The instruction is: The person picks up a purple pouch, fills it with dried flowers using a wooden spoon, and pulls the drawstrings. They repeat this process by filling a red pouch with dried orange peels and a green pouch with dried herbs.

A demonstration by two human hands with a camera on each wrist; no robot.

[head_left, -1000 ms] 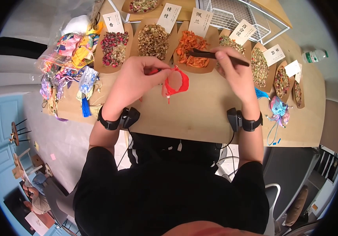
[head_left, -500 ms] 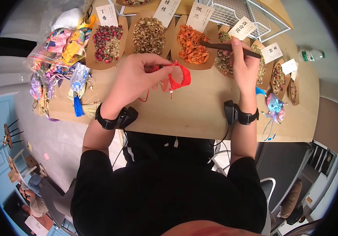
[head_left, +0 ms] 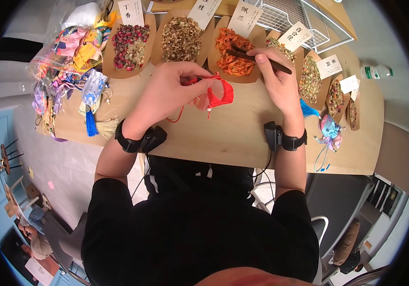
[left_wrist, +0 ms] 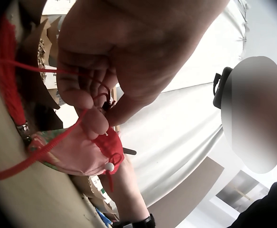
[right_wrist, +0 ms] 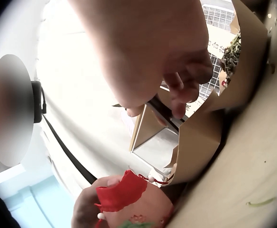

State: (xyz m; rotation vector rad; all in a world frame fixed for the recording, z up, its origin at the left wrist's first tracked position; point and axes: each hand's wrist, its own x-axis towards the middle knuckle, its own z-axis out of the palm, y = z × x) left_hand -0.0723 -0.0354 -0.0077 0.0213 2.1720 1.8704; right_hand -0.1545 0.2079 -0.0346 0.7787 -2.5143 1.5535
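Note:
My left hand (head_left: 169, 90) pinches the rim of a small red and pink drawstring pouch (head_left: 222, 94), its mouth spread wide. Red cord (left_wrist: 43, 154) loops down from those fingers in the left wrist view, and a red tassel (left_wrist: 9, 80) hangs beside it. Between thumb and fingers, my right hand (head_left: 280, 88) grips dark tongs (head_left: 279, 66). Their tips reach into orange dried petals (head_left: 227, 42) in a paper tray (head_left: 247, 77). The right wrist view shows the pouch (right_wrist: 143, 209) just below the right hand, its inside hidden.
More paper trays of dried flowers and herbs, such as rose buds (head_left: 129, 45) and brown chips (head_left: 181, 38), line the back with label cards (head_left: 245, 19). Embroidered sachets (head_left: 92, 88) pile at left; a blue sachet (head_left: 330, 127) lies right. A white wire rack (head_left: 290, 19) stands behind.
The tongs moved right to the petals' edge, then came back left, tips now among the petals. The left hand keeps its pinch on the pouch, nearly in place.

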